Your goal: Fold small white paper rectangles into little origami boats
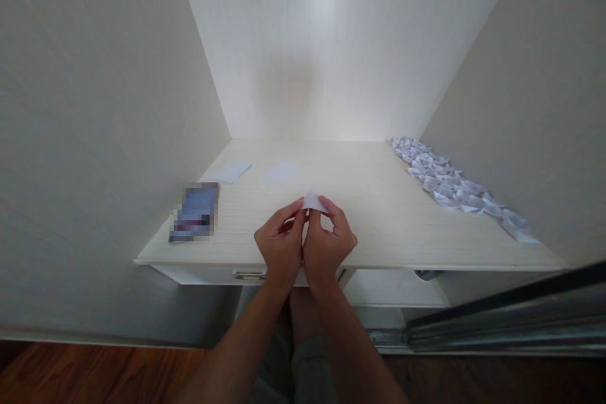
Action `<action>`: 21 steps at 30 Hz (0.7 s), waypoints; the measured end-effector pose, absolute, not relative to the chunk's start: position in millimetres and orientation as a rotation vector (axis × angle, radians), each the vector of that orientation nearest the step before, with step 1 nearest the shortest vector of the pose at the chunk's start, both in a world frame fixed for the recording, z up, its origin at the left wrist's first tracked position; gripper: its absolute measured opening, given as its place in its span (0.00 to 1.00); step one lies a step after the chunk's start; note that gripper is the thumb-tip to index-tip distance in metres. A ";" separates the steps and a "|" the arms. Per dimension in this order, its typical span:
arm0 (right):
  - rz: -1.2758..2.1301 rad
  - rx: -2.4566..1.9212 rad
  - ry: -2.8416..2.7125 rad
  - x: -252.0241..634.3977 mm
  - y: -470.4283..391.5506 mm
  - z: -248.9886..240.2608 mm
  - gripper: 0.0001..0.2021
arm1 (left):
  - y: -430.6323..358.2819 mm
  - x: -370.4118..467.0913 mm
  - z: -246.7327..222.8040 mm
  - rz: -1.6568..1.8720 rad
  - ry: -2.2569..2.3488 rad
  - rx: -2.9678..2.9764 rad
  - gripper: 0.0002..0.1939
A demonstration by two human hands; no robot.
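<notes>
Between my two hands, a small piece of white paper (pixel 312 202) is bent into a peaked shape. My left hand (pixel 283 233) pinches its left side between thumb and fingers. On the right side, my right hand (pixel 329 237) grips the same paper in a like pinch. Both hands are close together above the front part of the white desk (pixel 379 227). Beyond them a white sheet (pixel 281 172) lies flat, and a small stack of white paper (pixel 231 172) rests to its left.
Many folded white paper pieces (pixel 445 177) lie in a long heap along the right wall. At the left edge sits a blurred bluish flat item (pixel 195 211). A drawer with a metal handle (pixel 249 276) is under the desktop, beside an open shelf (pixel 392 287).
</notes>
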State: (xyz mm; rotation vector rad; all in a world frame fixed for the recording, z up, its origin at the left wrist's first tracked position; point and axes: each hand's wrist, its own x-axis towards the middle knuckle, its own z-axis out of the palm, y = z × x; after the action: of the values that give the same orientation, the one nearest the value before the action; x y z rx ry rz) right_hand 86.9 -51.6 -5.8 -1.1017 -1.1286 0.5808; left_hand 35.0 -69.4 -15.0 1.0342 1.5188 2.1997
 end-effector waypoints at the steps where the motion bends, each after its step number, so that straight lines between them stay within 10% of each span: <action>1: 0.588 -1.105 -1.115 86.2 -51.2 -6.1 0.10 | -69.0 35.0 -14.9 2.212 1.515 1.036 0.07; 21: 0.752 -0.970 -1.077 78.4 -45.4 -12.1 0.10 | -61.7 34.2 -15.3 2.356 1.489 0.814 0.10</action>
State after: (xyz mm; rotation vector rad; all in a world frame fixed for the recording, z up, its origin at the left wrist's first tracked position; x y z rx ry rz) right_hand 78.4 -45.4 -12.1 -0.9696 -1.0770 0.7519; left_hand 34.2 -61.7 -15.3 0.8136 1.4890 2.3558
